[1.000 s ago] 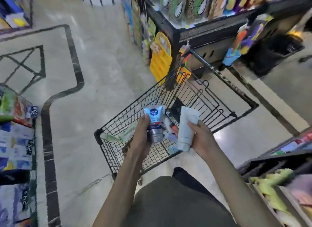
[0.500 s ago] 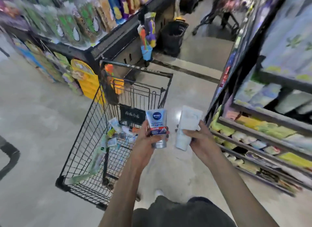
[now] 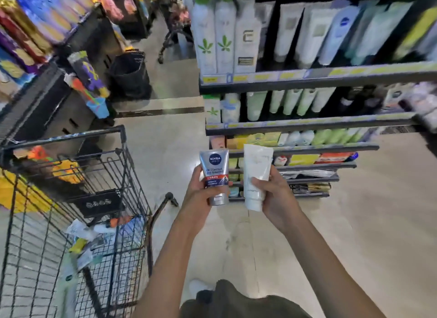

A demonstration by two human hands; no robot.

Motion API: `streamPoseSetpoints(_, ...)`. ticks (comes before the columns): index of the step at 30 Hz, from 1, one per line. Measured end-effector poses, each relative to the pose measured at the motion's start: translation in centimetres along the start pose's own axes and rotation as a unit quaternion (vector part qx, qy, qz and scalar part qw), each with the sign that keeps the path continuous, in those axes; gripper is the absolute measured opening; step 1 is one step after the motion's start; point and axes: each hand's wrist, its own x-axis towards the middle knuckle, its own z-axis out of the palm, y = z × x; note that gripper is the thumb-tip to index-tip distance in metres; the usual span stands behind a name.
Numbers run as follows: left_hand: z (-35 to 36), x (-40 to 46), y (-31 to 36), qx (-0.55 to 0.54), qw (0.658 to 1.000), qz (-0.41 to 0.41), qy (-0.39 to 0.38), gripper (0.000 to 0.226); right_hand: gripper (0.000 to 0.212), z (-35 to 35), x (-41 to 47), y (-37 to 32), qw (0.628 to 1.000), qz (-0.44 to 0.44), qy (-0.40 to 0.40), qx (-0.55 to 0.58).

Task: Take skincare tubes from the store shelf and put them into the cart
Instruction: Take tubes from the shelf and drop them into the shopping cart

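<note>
Two tubes side by side at centre, cap ends down: left tube [image 3: 214, 175] in left hand [image 3: 201, 194], right tube [image 3: 256, 175] in right hand [image 3: 272, 194]. Cart [image 3: 71, 199] to the left, packets inside. Shelves [image 3: 307, 79] ahead and right, behind both tubes.

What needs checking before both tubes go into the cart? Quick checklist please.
1. Left hand grips the silver-and-blue Nivea tube: ok, fingers wrapped round its lower half.
2. Right hand grips the plain white tube: ok, thumb across its front.
3. Tubes over the black wire shopping cart: not ok, both are held to its right, above bare floor in front of the shelf.
4. Room in the cart basket: ok, only a low scatter of packets on the bottom.
5. Caps closed: cannot tell, the hands partly cover them.
6. Path from hands to cart: ok, nothing between.
</note>
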Motion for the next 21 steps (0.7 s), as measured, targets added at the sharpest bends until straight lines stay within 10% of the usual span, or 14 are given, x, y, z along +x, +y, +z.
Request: streamPoseSetpoints(21, 27.9, 5.5, -10.3, 0.043, 0.994, -0.049, -0.090, 0.083, 0.070, -24.5, -8.5, -14.5, 0.986, -0.091, 0.138, 0.018)
